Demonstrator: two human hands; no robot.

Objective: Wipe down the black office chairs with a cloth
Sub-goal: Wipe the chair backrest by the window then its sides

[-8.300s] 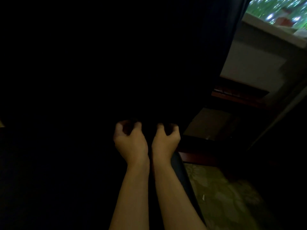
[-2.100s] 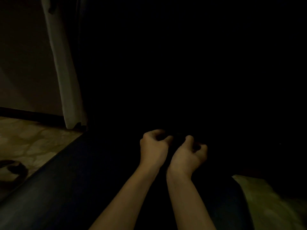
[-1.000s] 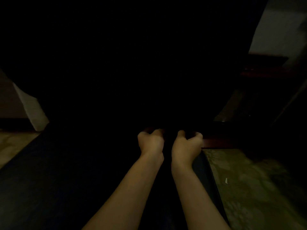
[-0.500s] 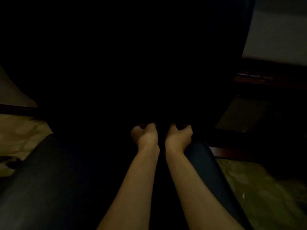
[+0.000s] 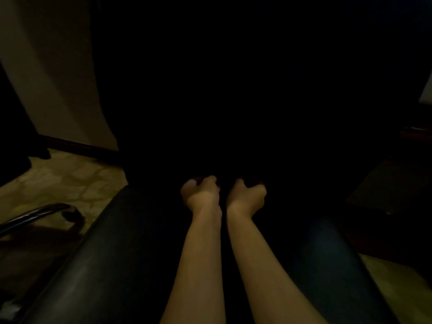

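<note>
Black office chair (image 5: 105, 265) fills the lower and centre frame; padded seat runs fwd, backrest lost in dark above. Cloth can't be made out, too dim. Left hand (image 5: 202, 195) and right hand (image 5: 247, 196) sit side by side at the back of the seat, near where it meets the backrest, fingers curled down. Whether they grip a cloth or just press the chair: can't tell. To the left, a chrome armrest (image 5: 35, 215) over patterned floor (image 5: 58, 181), w/ pale wall (image 5: 58, 66) beyond.
</note>
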